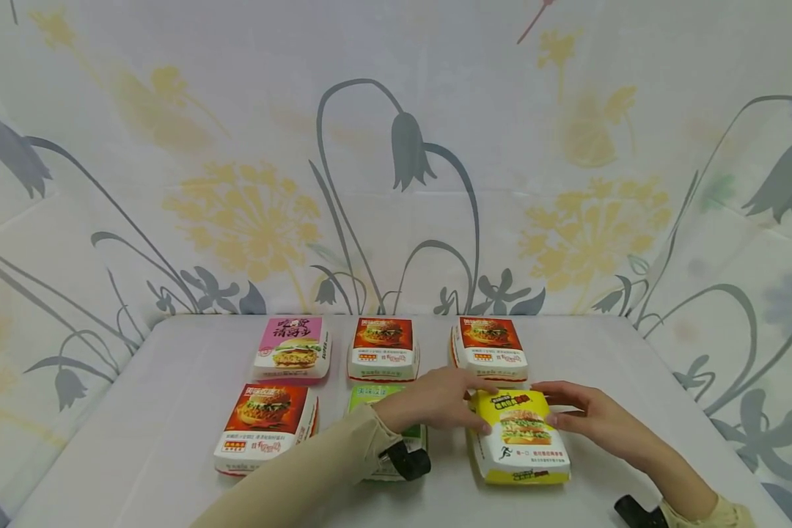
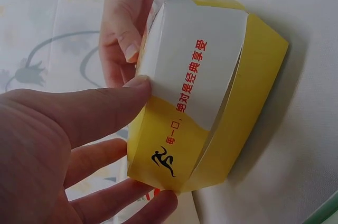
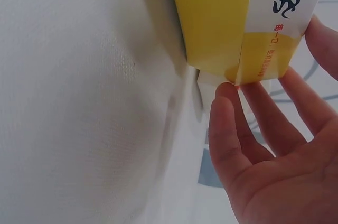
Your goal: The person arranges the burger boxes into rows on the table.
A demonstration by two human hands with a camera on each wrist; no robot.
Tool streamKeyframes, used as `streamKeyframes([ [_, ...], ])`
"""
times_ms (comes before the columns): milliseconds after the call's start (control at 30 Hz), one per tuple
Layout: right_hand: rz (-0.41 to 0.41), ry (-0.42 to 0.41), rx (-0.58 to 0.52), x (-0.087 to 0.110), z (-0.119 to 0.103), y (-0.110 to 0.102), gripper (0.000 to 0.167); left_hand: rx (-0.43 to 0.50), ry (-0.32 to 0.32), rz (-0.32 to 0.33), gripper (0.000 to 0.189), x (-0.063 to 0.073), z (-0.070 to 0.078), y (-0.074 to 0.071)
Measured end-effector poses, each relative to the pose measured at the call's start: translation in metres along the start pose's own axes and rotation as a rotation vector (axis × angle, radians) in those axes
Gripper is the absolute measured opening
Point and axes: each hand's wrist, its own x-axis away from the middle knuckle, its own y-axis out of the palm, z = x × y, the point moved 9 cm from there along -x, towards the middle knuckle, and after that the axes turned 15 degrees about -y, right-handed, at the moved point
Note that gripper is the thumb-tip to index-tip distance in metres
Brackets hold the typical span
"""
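Observation:
A yellow and white burger box (image 1: 521,436) with a burger picture on its lid sits at the near right of the table, between both hands. My left hand (image 1: 438,400) holds it by the far left corner. In the left wrist view, that thumb lies on the lid's edge and the fingertips reach the box's side. From the right, my right hand (image 1: 600,422) grips the far right corner. The right wrist view shows its thumb at the lid edge and its fingers (image 3: 272,113) bent against the side wall.
Behind stand a pink burger box (image 1: 293,348) and two red ones, middle (image 1: 383,348) and right (image 1: 491,348). Another red box (image 1: 264,429) lies front left. My left forearm passes over a green box (image 1: 416,440). A flowered cloth (image 1: 369,220) hangs behind the white table (image 1: 145,440).

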Motion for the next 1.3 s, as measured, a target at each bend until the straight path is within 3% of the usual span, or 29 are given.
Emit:
streamKeyframes([
  [167, 0.015, -0.014, -0.004, 0.002, -0.003, -0.002, 0.054, 0.040, 0.010, 0.008, 0.056, -0.001, -0.002, -0.004],
  [367, 0.063, -0.010, 0.060, 0.006, -0.005, -0.009, 0.050, 0.114, 0.028, 0.040, 0.052, 0.004, -0.006, -0.018],
  [633, 0.164, 0.016, 0.170, 0.023, -0.010, -0.021, 0.043, 0.214, 0.093, 0.118, 0.039, 0.024, -0.011, -0.048],
  [800, 0.252, -0.031, 0.270, 0.034, -0.019, -0.027, 0.038, 0.284, 0.138, 0.209, 0.027, 0.049, -0.023, -0.076],
  [1033, 0.394, -0.152, 0.435, 0.048, -0.039, -0.037, 0.033, 0.324, 0.260, 0.421, 0.015, 0.094, -0.052, -0.110],
  [1200, 0.447, -0.283, 0.543, 0.056, -0.052, -0.037, 0.038, 0.267, 0.281, 0.565, 0.011, 0.130, -0.083, -0.122],
  [1300, 0.461, -0.357, 0.655, 0.059, -0.061, -0.034, 0.042, 0.193, 0.251, 0.680, 0.013, 0.156, -0.109, -0.132],
])
